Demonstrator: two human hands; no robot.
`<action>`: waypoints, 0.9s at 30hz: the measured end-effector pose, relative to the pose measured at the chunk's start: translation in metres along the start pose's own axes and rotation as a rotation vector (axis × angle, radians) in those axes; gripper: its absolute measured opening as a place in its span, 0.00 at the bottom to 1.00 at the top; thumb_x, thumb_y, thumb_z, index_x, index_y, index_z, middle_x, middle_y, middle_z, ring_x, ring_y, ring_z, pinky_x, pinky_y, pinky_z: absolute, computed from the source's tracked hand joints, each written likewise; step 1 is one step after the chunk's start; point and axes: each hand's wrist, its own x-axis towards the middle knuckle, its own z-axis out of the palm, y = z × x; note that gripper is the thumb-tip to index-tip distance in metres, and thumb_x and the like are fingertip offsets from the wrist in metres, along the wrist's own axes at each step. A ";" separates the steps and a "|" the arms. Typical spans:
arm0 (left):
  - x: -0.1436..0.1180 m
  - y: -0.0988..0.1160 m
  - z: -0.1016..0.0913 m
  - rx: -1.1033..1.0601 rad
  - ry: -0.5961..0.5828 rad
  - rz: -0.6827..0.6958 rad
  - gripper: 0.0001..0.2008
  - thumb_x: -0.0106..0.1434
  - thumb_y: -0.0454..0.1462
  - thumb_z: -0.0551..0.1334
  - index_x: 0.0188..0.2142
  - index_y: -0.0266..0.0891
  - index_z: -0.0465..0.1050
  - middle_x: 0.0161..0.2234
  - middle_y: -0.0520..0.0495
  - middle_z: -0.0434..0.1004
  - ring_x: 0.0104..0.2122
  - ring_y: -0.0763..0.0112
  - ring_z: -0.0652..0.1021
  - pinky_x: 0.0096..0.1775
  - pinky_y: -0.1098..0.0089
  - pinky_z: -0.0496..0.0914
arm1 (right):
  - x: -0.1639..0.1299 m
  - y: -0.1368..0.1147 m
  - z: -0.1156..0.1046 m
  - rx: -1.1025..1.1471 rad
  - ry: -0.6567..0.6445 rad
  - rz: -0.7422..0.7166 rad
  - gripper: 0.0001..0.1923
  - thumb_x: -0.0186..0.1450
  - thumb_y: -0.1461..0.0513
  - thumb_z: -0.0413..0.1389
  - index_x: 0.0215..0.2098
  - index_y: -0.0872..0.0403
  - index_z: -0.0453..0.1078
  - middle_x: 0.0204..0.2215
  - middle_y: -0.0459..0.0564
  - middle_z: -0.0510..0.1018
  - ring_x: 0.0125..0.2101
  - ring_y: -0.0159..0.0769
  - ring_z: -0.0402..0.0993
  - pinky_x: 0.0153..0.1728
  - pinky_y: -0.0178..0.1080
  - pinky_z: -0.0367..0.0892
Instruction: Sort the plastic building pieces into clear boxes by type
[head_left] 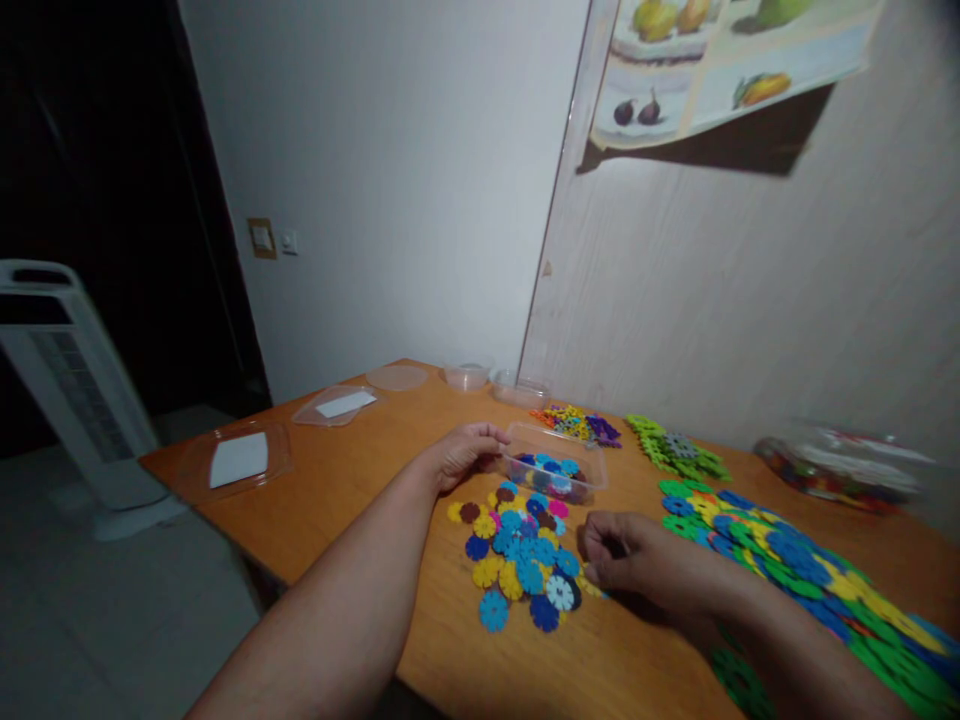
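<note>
Plastic snowflake discs point(525, 560), blue, yellow, brown and pink, lie in a loose flat pile on the wooden table point(360, 490), between the two hands and just near of a clear plastic tub point(555, 462) that already has some discs in it. Right hand point(626, 560) rests at the pile's right edge, fingers curled together at a disc there; whether it actually pinches one cannot be told. Left hand point(465, 452) is closed on the tub's left rim. Judgement: discs look light, stiff, thin and slick, so they slide; best taken by the edge between thumb and forefinger, one at a time. Tub light, thin-walled, likely to skid unless steadied. Right: a long spread of mixed discs point(810, 580); far right, a green heap point(675, 450). Far left: two clear lids point(240, 460) with white labels, no writing legible. Wall poster point(720, 60) shows fruit, no readable text.
</note>
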 end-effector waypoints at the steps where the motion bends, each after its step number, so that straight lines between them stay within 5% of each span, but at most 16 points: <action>1: 0.000 0.000 0.000 0.000 -0.002 -0.002 0.13 0.48 0.34 0.67 0.35 0.35 0.72 0.25 0.52 0.72 0.21 0.79 0.71 0.25 0.76 0.60 | 0.001 0.000 0.001 0.032 0.014 -0.019 0.09 0.57 0.60 0.59 0.28 0.54 0.63 0.20 0.39 0.64 0.20 0.25 0.56 0.20 0.29 0.51; 5: -0.001 0.001 0.000 -0.007 -0.001 -0.021 0.14 0.47 0.34 0.68 0.35 0.35 0.72 0.25 0.51 0.73 0.22 0.79 0.71 0.26 0.76 0.61 | 0.002 -0.003 0.000 0.119 0.074 -0.036 0.10 0.59 0.58 0.58 0.28 0.54 0.62 0.19 0.39 0.63 0.19 0.24 0.55 0.19 0.30 0.49; 11: -0.002 0.003 0.002 -0.005 0.010 -0.026 0.13 0.46 0.33 0.68 0.34 0.35 0.72 0.25 0.51 0.73 0.22 0.79 0.71 0.26 0.76 0.61 | -0.007 -0.005 -0.004 0.036 -0.082 0.035 0.14 0.55 0.61 0.63 0.35 0.52 0.63 0.23 0.38 0.65 0.20 0.24 0.57 0.18 0.29 0.50; 16: -0.003 0.004 0.004 -0.006 0.010 -0.035 0.13 0.47 0.33 0.67 0.34 0.36 0.72 0.24 0.51 0.73 0.22 0.78 0.71 0.26 0.76 0.62 | -0.008 -0.007 -0.002 -0.081 -0.057 0.001 0.12 0.54 0.63 0.62 0.32 0.52 0.63 0.23 0.38 0.65 0.21 0.24 0.58 0.18 0.28 0.50; 24: -0.003 0.003 0.003 -0.007 0.009 -0.018 0.13 0.47 0.34 0.67 0.34 0.36 0.71 0.25 0.51 0.73 0.22 0.78 0.71 0.26 0.76 0.62 | -0.004 -0.007 0.004 0.261 -0.034 -0.004 0.19 0.55 0.54 0.63 0.25 0.53 0.58 0.18 0.37 0.60 0.17 0.22 0.51 0.16 0.29 0.45; 27: -0.002 0.002 0.002 -0.005 -0.001 -0.014 0.13 0.47 0.34 0.67 0.34 0.35 0.71 0.25 0.51 0.73 0.22 0.78 0.71 0.26 0.76 0.60 | -0.003 -0.014 0.004 0.356 0.082 -0.048 0.22 0.54 0.50 0.64 0.25 0.53 0.58 0.16 0.37 0.60 0.16 0.23 0.52 0.17 0.29 0.47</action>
